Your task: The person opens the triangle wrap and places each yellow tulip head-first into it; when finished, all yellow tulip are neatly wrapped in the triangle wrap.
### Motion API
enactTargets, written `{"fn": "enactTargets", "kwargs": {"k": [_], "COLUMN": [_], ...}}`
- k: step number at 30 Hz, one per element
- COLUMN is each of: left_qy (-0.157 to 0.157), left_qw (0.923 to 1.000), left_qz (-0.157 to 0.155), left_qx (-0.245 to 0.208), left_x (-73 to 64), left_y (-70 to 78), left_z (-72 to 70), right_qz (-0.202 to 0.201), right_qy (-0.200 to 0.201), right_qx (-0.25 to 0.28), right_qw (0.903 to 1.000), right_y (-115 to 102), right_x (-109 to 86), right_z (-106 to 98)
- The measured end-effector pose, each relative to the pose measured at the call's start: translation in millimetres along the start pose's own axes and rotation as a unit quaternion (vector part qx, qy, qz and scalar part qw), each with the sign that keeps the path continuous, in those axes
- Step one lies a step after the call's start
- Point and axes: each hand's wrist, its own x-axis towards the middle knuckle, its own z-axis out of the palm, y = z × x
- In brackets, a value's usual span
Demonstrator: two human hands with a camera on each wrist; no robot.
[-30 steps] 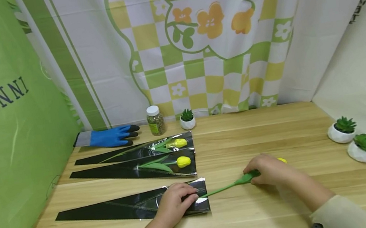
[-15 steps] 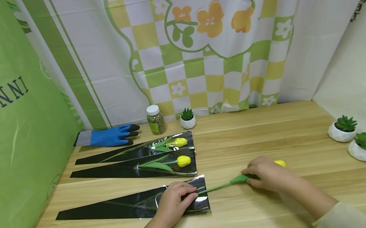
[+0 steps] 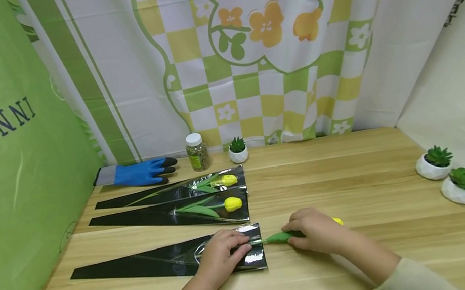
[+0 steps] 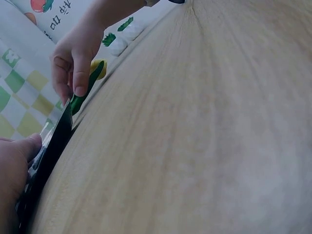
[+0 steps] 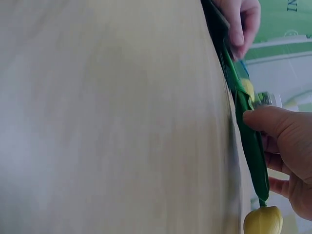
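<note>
My right hand (image 3: 313, 231) grips an artificial yellow tulip by its green leaves, thumb on one side and fingers on the other. The tulip's bloom (image 5: 263, 221) sticks out beyond that hand, and its stem (image 5: 230, 63) runs into the mouth of a black flower sleeve with a clear front (image 3: 151, 264). At this mouth my left hand (image 3: 223, 254) holds the sleeve, its thumb (image 4: 30, 145) on the clear side; its other fingertips are partly hidden. The stem's far end inside the sleeve is hard to make out.
Two sleeves with yellow tulips, a nearer one (image 3: 143, 219) and a farther one (image 3: 131, 201), lie behind. A blue glove (image 3: 138, 174), a jar (image 3: 197, 153) and a small potted succulent (image 3: 238, 151) line the back. Two potted succulents (image 3: 434, 167) (image 3: 459, 191) stand right.
My right hand has moved left with the tulip, and the stem has slid farther into the sleeve; the leaves now lie close to its mouth. My left hand stays in place.
</note>
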Motion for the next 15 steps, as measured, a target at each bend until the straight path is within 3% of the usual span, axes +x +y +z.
{"fn": "enactTargets", "kwargs": {"k": [6,15], "left_qy": [0.005,0.0], "left_qw": [0.9998,0.9998], "left_qz": [0.004,-0.002], "left_qx": [0.017,0.018], "left_x": [0.6,0.6], "left_y": [1.2,0.9], "left_z": [-0.3,-0.7], "right_qz": [-0.009,0.017], "right_qy": [0.0,-0.015], "right_qx": [0.007,0.024], "right_qw": [0.9999,0.9995], "right_y": [-13,-19], "right_x": [13.1,18.4], "right_z": [7,11]}}
